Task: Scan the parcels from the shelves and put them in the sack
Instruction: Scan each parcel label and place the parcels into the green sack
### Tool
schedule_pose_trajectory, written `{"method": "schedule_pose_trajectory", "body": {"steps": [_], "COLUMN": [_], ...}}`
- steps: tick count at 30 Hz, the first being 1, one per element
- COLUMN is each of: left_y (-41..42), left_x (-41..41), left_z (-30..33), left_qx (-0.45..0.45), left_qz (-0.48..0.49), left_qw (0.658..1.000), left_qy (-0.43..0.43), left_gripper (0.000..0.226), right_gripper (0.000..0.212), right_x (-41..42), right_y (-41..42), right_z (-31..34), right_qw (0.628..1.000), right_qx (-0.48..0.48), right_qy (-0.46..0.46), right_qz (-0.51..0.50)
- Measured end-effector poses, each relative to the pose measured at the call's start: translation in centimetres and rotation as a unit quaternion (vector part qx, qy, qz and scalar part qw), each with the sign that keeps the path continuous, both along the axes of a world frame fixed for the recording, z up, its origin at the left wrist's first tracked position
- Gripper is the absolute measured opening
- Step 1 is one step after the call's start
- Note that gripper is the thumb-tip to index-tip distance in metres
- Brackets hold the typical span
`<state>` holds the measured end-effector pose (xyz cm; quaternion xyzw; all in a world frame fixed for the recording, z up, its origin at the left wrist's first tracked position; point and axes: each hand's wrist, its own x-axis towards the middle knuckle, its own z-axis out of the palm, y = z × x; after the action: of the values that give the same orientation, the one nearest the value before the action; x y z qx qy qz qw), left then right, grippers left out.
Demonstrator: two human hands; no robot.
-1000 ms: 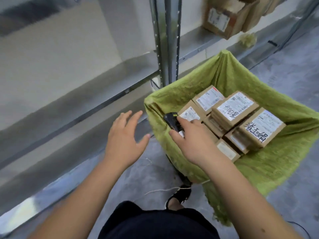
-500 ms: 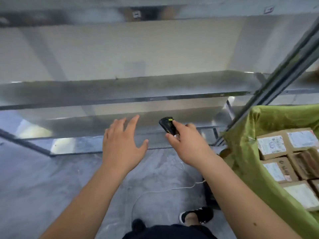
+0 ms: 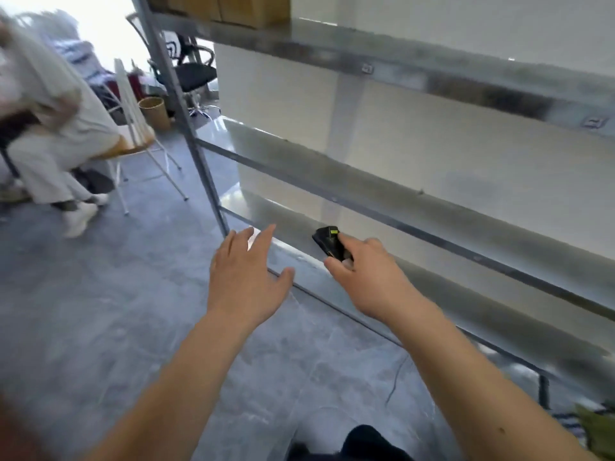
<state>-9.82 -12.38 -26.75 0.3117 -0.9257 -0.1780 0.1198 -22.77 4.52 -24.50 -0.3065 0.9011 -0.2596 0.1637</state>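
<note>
**Right now: at the rack, scanner in right hand, left hand free**

Floor is grey concrete [image 3: 100, 327], scuffed. Metal shelving rack [image 3: 382, 194] runs along my right, pale wall behind it. Lower and middle shelf levels in front of me show only bare metal. Cardboard parcels [image 3: 233, 8] sit on the top shelf, at the upper edge of view, well above both hands. A sliver of the green sack [image 3: 595, 427] shows at the bottom right corner, behind my right forearm and well apart from the hands.

Room to the left: a person [image 3: 50, 128] in pale clothes sits on a stool, blurred. Beyond the rack's upright post are a black office chair [image 3: 193, 74] and a woven basket [image 3: 154, 111] on the floor. A thin cable [image 3: 396, 377] lies on the floor near the rack's base.

My right hand [image 3: 369, 281] grips the black scanner [image 3: 329, 242], fingers curled round it, its nose pointing toward the lowest shelf. My left hand [image 3: 246, 281] hovers just beside it, fingers straight and spread, palm down, holding nothing. The hands are apart, not touching.
</note>
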Motion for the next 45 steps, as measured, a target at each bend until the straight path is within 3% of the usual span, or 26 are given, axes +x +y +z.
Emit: {"method": "schedule_pose_trajectory", "body": {"steps": [11, 18, 29, 36, 45], "left_y": [-9.5, -16.2, -27.1, -33.5, -43.3], "left_x": [-3.5, -12.1, -25.4, -29.8, -34.1], "left_z": [6.3, 10.5, 15.2, 18.4, 23.8], "left_qx": [-0.038, -0.073, -0.104, -0.15, -0.209], "left_qz": [0.054, -0.012, -0.011, -0.059, -0.124], "left_qw": [0.995, 0.987, 0.974, 0.96, 0.928], "left_qy": [0.069, 0.144, 0.202, 0.23, 0.281], "left_gripper": [0.078, 0.078, 0.075, 0.072, 0.073], "right_gripper": [0.019, 0.018, 0.025, 0.024, 0.036], "right_x": [-5.7, -13.2, -25.0, -28.0, -30.5], "right_y": [-11.3, -16.9, -26.8, -31.8, -39.4], "right_z": [7.1, 11.6, 17.3, 20.1, 23.9], "right_qw": [0.992, 0.983, 0.971, 0.97, 0.963], "right_qx": [-0.042, -0.067, -0.086, -0.103, -0.097], "right_qy": [0.066, 0.133, 0.182, 0.195, 0.252], "right_qz": [0.101, 0.112, 0.125, 0.102, -0.018]}}
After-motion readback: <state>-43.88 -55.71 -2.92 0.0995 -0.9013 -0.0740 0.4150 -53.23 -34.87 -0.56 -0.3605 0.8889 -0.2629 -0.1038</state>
